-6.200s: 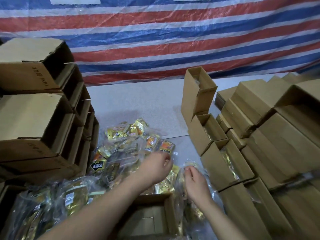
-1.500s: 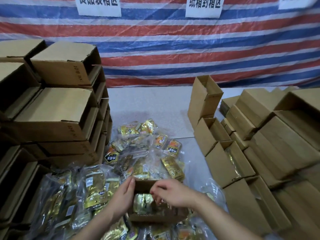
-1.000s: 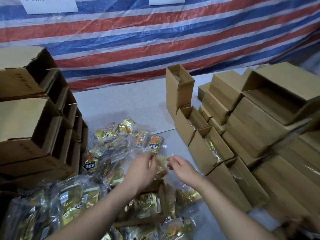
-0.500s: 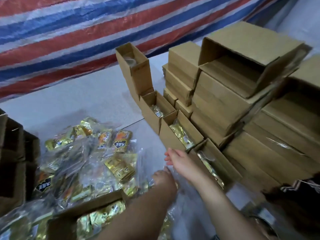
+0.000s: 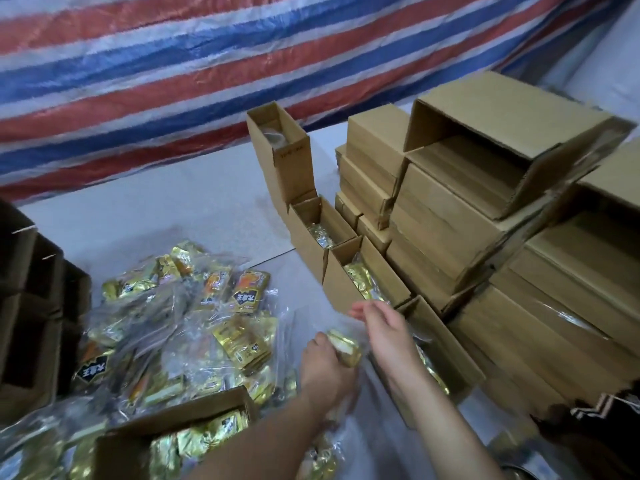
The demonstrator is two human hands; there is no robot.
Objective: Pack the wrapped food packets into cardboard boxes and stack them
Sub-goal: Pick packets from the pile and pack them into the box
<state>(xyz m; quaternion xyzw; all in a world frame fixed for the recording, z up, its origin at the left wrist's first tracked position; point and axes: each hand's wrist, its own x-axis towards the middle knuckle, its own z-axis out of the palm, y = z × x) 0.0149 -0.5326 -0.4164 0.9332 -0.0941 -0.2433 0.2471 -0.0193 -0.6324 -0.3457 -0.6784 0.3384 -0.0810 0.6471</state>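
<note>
A heap of gold wrapped food packets (image 5: pixel 180 327) in clear bags lies on the grey table. My left hand (image 5: pixel 325 370) grips one gold packet (image 5: pixel 344 346) just right of the heap. My right hand (image 5: pixel 381 332) hovers beside it with relaxed fingers pointing left and holds nothing. It is at the near end of a row of open cardboard boxes (image 5: pixel 363 275) with gold packets inside. The nearest box of the row (image 5: pixel 440 355) sits right under my right wrist. Another open box (image 5: pixel 180 438) holding packets lies at the bottom left.
Tall stacks of cardboard boxes (image 5: pixel 485 209) fill the right side, behind the row. One narrow box (image 5: pixel 282 150) stands upright at the row's far end. Dark open boxes (image 5: pixel 31 306) are piled on the left. A striped tarp (image 5: pixel 207 64) hangs behind the table.
The view has swung right and down. My left hand has come up with a gold packet in its fingers. My right hand has stayed beside the row of open boxes.
</note>
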